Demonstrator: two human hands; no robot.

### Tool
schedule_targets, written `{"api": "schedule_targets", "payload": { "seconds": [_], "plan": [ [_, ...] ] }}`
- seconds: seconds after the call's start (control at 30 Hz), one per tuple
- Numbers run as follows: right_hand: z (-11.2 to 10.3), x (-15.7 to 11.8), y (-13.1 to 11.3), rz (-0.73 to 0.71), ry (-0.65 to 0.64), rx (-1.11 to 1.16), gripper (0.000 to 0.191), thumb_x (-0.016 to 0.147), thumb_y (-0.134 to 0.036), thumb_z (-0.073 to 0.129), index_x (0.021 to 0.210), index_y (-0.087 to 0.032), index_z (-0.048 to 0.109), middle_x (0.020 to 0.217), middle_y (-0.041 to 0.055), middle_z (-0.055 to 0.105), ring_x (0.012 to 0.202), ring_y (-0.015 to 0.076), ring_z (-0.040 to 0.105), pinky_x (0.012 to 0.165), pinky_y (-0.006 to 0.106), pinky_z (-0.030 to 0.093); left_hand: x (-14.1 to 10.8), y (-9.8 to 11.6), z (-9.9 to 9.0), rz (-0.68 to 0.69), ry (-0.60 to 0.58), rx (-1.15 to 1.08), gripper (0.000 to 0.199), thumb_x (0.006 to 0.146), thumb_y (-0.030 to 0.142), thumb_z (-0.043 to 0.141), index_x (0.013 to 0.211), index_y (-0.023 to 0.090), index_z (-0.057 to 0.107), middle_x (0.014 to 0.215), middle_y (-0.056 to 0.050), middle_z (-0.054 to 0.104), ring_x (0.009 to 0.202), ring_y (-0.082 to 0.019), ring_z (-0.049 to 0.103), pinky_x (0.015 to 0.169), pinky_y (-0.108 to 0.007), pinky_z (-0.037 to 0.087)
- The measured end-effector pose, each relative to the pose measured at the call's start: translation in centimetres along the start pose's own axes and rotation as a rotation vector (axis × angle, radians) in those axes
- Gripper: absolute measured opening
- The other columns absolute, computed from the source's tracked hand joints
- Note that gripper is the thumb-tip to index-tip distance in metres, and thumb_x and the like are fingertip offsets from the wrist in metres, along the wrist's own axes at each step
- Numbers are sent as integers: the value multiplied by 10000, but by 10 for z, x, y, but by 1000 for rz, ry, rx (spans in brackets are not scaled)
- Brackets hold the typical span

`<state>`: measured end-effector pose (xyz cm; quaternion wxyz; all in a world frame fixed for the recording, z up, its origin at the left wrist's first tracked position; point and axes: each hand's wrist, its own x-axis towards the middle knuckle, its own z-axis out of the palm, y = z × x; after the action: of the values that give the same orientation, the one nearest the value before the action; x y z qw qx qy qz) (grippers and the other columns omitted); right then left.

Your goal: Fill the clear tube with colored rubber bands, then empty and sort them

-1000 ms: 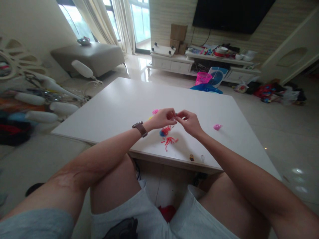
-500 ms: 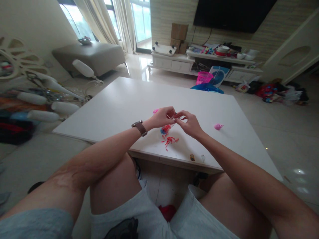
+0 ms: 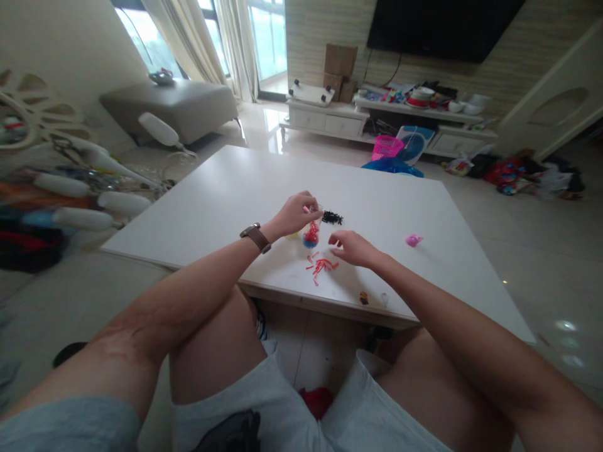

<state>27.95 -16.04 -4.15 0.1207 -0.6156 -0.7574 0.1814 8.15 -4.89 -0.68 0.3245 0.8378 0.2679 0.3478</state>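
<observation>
My left hand [image 3: 298,212] is closed at the top of a small clear container [image 3: 311,235], with red strips inside and blue at its base. My fingers hide its mouth. Lower and to the right, my right hand [image 3: 352,248] hovers with fingers loosely bent and apart, nothing visible in them. Just below it lies a loose pile of red strips [image 3: 322,265], perhaps small rubber bands. Beyond the container sits a heap of small black pieces [image 3: 332,217]. Something yellow [image 3: 293,235] shows partly under my left wrist.
On the white table [image 3: 254,182] a pink object [image 3: 413,240] lies to the right. Near the front edge are a small yellow-and-black figure [image 3: 363,298] and a clear piece [image 3: 384,299]. White lamp-like arms [image 3: 157,130] stand left of the table.
My hands were together above the container; now they are apart. The left has moved left to the container's top, the right down toward the red strips. The black heap has come into view.
</observation>
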Motion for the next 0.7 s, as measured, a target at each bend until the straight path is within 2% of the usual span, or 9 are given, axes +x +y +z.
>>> {"api": "schedule_targets", "payload": {
  "seconds": [0.07,0.13,0.2,0.37,0.47,0.7],
  "plan": [
    [7,-2,3,10,-151,-92,141,815,-208,770,948,-180,734,1015,91,757,854,193,687,727,265,479,-1,-1,-1,3,1,16,131,803,248,708,730,154,655,887,-36,624,760,-115,599,719,-254,507],
    [13,-2,5,22,-219,-159,220,767,-232,833,964,-179,751,1050,107,757,865,206,690,703,259,465,-1,-1,-2,8,-3,22,101,787,227,714,750,156,653,882,-30,625,763,-115,598,722,-251,508],
    [17,-1,7,22,-240,-189,235,748,-217,849,962,-183,758,1055,103,757,858,201,687,683,249,450,-2,0,-3,9,-8,25,91,779,217,716,759,157,651,875,-27,628,764,-116,599,722,-252,508],
    [21,1,10,20,-296,-195,48,803,-154,756,835,-188,747,895,70,754,746,172,646,613,246,389,-1,1,-6,14,-17,13,97,759,209,731,763,155,650,883,-25,630,765,-121,605,713,-259,508],
    [21,0,10,22,-343,-211,102,788,-92,715,754,-188,727,845,71,744,692,166,618,583,258,352,0,2,-8,16,-15,7,97,758,203,732,765,155,649,884,-27,634,770,-122,606,713,-262,508],
    [14,2,3,-5,-178,-154,121,871,-118,643,798,-186,712,844,69,746,731,166,627,624,253,376,1,2,-11,24,-9,22,107,764,210,741,771,152,651,887,-31,646,784,-125,607,717,-261,507]
  ]
}}
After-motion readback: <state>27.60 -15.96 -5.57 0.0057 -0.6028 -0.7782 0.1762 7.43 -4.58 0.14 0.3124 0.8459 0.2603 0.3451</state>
